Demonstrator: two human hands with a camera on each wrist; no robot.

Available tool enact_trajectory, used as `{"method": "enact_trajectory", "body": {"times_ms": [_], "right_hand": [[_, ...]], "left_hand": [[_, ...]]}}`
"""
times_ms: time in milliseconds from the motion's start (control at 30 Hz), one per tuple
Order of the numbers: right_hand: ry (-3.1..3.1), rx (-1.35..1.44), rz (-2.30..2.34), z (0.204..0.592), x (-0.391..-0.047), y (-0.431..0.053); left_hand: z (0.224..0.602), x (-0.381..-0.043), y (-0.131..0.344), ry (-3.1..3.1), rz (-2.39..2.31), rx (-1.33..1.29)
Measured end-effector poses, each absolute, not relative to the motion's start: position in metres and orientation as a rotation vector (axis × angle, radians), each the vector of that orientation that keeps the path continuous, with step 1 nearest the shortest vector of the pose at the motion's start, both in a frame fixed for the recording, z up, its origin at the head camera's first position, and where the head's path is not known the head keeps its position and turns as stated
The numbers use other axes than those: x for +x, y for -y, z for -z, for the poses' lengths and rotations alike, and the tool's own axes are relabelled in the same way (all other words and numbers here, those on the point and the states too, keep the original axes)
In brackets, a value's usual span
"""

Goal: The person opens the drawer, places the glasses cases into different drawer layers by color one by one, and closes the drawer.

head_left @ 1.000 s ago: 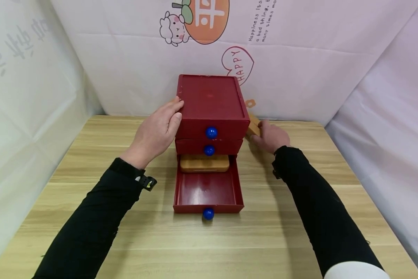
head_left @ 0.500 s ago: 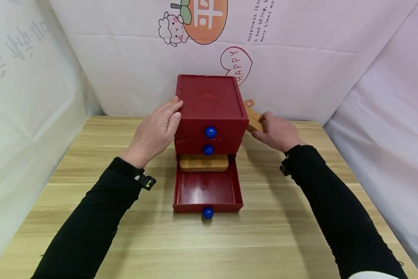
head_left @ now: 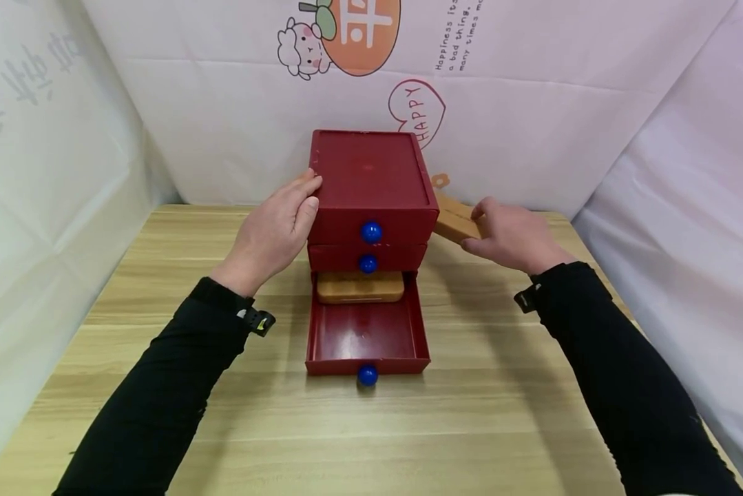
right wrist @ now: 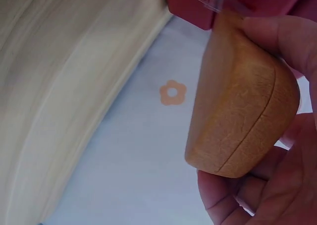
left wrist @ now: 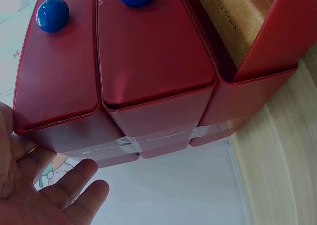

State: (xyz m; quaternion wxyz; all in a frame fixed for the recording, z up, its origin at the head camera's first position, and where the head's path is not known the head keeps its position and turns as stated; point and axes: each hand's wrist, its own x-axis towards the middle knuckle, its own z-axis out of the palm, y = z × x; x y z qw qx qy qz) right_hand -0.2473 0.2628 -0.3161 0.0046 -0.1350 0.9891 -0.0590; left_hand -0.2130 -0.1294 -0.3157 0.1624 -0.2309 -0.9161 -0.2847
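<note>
A red three-drawer unit (head_left: 371, 172) with blue knobs stands on the table. Its bottom drawer (head_left: 366, 337) is pulled out, and a tan case with printed letters (left wrist: 233, 22) lies at the drawer's back, partly under the drawer above. My left hand (head_left: 268, 231) rests against the unit's upper left edge, fingers fairly straight. To the unit's right, my right hand (head_left: 514, 234) grips a tan leather-look glasses case (head_left: 454, 217) between thumb and fingers. The right wrist view shows the rounded end and seam of this glasses case (right wrist: 242, 101); its far end is hidden behind the unit.
The wooden table (head_left: 371, 434) stretches out in front of the unit. Behind it hangs a white printed cloth (head_left: 520, 131), with more white cloth (head_left: 681, 207) along both sides. Clear tape (left wrist: 131, 144) runs across the unit's side.
My right hand has drawn the glasses case to the right, away from the unit's side, so more of it shows. The left hand has kept its place on the unit.
</note>
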Motion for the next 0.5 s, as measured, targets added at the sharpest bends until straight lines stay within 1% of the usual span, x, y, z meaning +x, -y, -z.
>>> {"method": "enact_trajectory", "body": {"times_ms": [200,500], "right_hand": [[-3.097,-0.424,0.091,0.309,-0.234,-0.272],[-3.097,-0.559,-0.057,0.298,-0.209,-0.276]], "left_hand": [[0.316,-0.214,0.130,2.625,0.814,-0.660],[0.316,-0.216,0.131,2.626,0.809,-0.663]]}}
